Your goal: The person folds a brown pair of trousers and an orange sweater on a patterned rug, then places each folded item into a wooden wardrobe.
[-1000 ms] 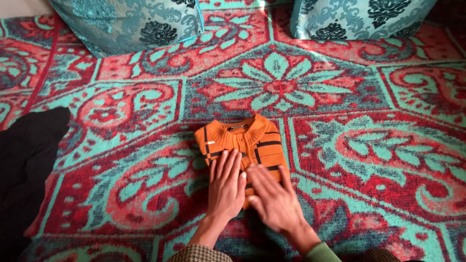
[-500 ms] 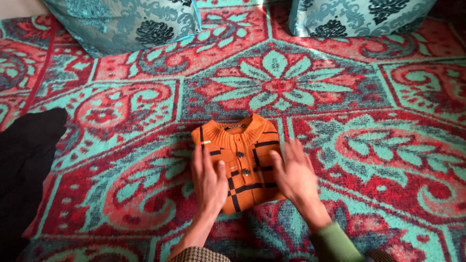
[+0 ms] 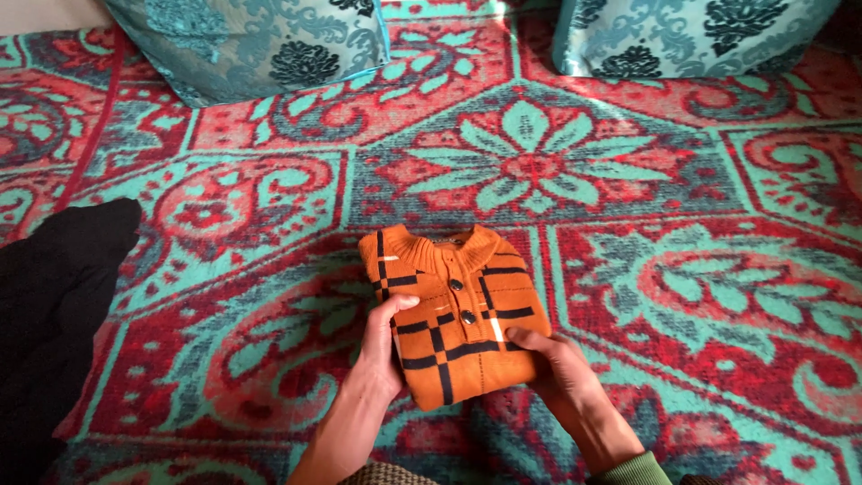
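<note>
A small folded orange sweater (image 3: pixel 453 310) with black stripes, a ribbed collar and buttons lies on the red and turquoise patterned carpet (image 3: pixel 628 296). My left hand (image 3: pixel 382 346) grips its lower left edge, thumb on top and fingers under the fabric. At the lower right corner, my right hand (image 3: pixel 561 368) holds the sweater the same way, thumb lying on the front. The near edge of the sweater looks slightly lifted off the carpet.
Two turquoise cushions with dark floral prints stand at the back, one at the left (image 3: pixel 251 40) and one at the right (image 3: pixel 691 31). A black cloth (image 3: pixel 54 314) lies on the carpet at the left edge.
My hands went from pressing flat on the sweater, to spreading along its sides, to gripping its lower corners now. The sweater's front with buttons is uncovered.
</note>
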